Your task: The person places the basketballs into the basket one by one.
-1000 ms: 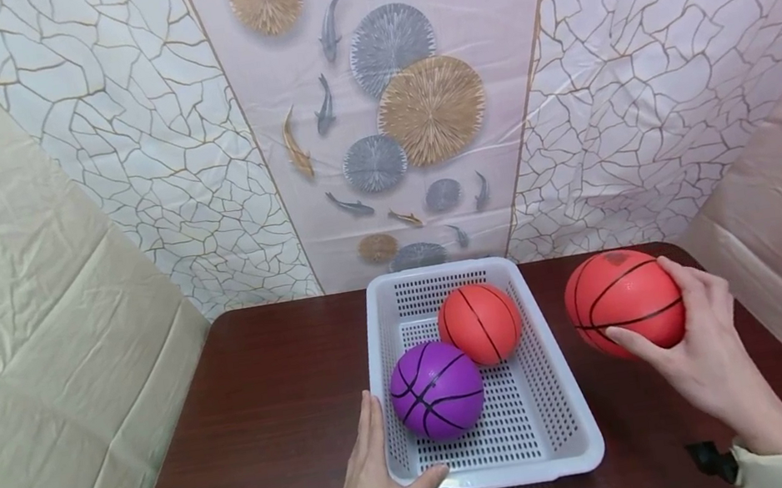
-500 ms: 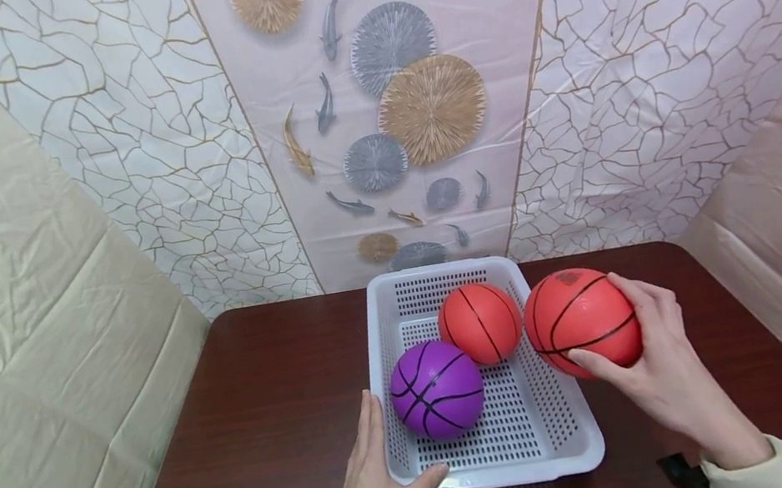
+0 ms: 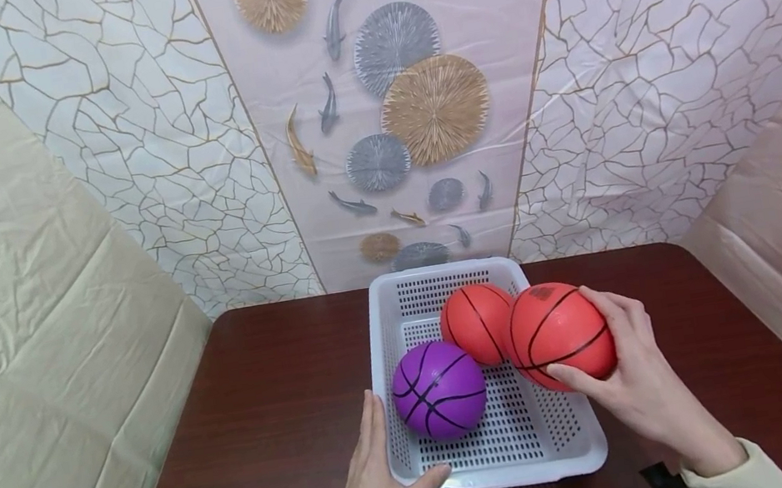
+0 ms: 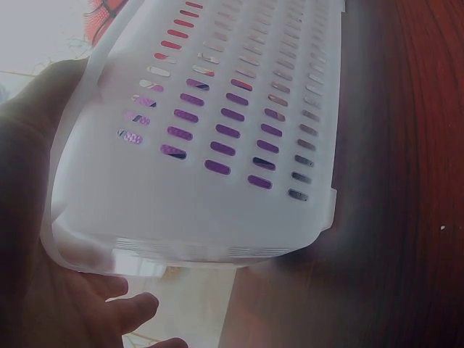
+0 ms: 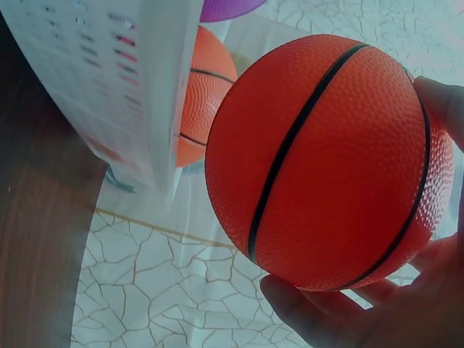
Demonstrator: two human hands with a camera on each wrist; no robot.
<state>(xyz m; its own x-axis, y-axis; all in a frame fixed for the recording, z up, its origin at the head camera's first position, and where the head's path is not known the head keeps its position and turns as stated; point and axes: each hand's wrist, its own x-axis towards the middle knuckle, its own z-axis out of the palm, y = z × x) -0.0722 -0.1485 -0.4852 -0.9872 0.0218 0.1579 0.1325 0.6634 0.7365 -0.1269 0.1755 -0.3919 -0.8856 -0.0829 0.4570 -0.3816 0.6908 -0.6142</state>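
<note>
My right hand grips a red toy basketball with black lines, thumb in front and fingers round its far side. The ball is held over the right rim of a white perforated plastic basket; in the right wrist view the gripped basketball stands clear of the basket wall. Inside the basket lie a purple basketball and another red basketball, partly hidden by the held one. My left hand rests against the basket's near left corner, fingers straight along the side, thumb on the front rim.
The basket stands on a dark brown wooden table. Behind the table hangs a patterned cloth with fish and round motifs. Beige padded panels rise at the left and right sides.
My right hand has carried the red basketball leftward, from above the table at the right to over the basket's right rim. My left hand and the basket have kept their place.
</note>
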